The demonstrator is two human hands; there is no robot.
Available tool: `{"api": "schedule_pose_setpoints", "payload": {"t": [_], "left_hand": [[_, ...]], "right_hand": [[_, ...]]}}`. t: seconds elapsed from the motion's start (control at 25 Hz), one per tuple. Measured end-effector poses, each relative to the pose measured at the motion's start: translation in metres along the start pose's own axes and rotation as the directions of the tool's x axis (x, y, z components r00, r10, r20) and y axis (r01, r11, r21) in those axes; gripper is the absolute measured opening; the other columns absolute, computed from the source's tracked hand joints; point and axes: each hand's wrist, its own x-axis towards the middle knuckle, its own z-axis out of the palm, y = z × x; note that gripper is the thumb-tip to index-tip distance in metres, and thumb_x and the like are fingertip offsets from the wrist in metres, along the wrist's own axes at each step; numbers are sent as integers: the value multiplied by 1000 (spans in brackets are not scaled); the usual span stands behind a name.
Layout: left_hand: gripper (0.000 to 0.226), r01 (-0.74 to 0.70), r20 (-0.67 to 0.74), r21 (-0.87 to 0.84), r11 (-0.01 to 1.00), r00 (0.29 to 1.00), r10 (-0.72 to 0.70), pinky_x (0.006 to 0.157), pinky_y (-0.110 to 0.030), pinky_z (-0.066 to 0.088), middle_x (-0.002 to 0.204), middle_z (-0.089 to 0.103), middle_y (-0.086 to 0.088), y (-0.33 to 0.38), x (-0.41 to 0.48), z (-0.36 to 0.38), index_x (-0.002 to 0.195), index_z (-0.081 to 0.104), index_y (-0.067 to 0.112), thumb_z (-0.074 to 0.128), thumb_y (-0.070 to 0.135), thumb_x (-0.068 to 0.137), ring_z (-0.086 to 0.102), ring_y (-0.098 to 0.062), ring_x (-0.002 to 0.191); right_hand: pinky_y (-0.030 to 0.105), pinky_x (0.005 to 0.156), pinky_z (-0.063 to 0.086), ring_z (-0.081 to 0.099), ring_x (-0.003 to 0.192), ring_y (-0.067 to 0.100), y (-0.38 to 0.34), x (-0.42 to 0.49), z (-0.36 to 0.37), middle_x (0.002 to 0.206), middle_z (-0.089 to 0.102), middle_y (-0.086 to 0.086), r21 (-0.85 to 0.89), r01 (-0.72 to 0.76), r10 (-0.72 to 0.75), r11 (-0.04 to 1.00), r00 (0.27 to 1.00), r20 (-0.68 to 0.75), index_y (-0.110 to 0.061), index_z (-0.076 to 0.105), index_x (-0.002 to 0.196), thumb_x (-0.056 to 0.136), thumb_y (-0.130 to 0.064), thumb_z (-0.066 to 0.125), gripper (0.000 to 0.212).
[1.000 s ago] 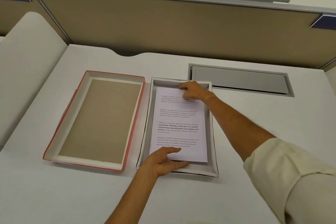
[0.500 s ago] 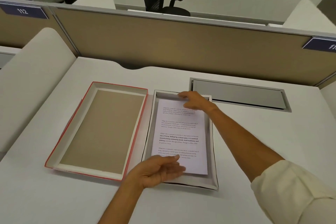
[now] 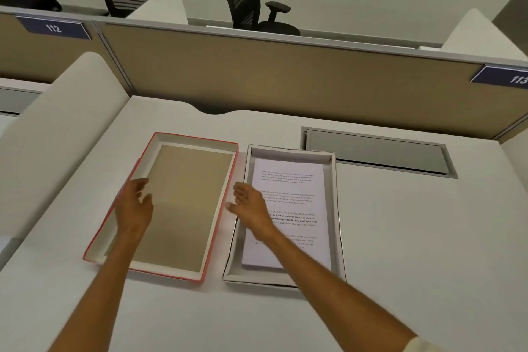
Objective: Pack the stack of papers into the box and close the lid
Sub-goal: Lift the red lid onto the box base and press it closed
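Bare desk lies open right of the box, partition behind

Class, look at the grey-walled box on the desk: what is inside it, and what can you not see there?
Inside the box lies the stack of papers, printed side up. The right hand and forearm cover part of the page. The box floor under the stack is hidden.

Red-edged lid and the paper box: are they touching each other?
Apart. The head view shows a strip of bare white desk between the red-edged lid and the paper box along their facing sides.
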Motion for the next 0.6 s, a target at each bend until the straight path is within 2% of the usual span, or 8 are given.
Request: {"api": "schedule_pose_setpoints", "payload": {"t": [0.12,0.2,0.32,0.44,0.6], "left_hand": [[44,137,-43,238,962,991,-130,98,-55,48,123,61,-28,-36,13,-16,128,54,-3,65,-2,86,59,-48,111],[39,266,-46,338,903,963,-266,94,-60,50,115,64,-30,-55,16,-23,119,59,-7,70,9,85,62,-51,103],[33,377,-44,333,864,922,-385,92,-59,51,108,68,-31,-72,15,-29,111,65,-9,69,12,86,63,-52,97],[25,410,-62,288,865,910,-410,88,-58,52,105,68,-33,-68,13,-36,109,67,-11,62,4,90,63,-53,93],[22,343,98,317,884,916,-390,86,-51,48,108,63,-33,-50,20,-64,106,59,-11,54,4,92,59,-49,97]], "right_hand": [[32,110,38,44,135,26,14,-7,35,145,47,11,-127,-60,57,990,998,-23,-5,38,142,83,-8,71,67],[32,102,43,49,128,27,27,-7,47,135,53,10,-243,-93,83,966,995,-50,-8,43,138,83,-15,72,63],[31,87,52,58,105,24,37,-5,54,110,59,4,-322,-108,94,941,994,-57,-14,53,115,77,-15,76,44],[31,92,54,65,105,22,34,-4,55,118,67,7,-327,-83,84,941,996,-13,-9,57,120,74,-6,77,51],[40,93,56,67,103,24,35,-2,52,116,69,7,-343,-57,77,938,996,45,-9,60,118,70,4,74,52]]}}
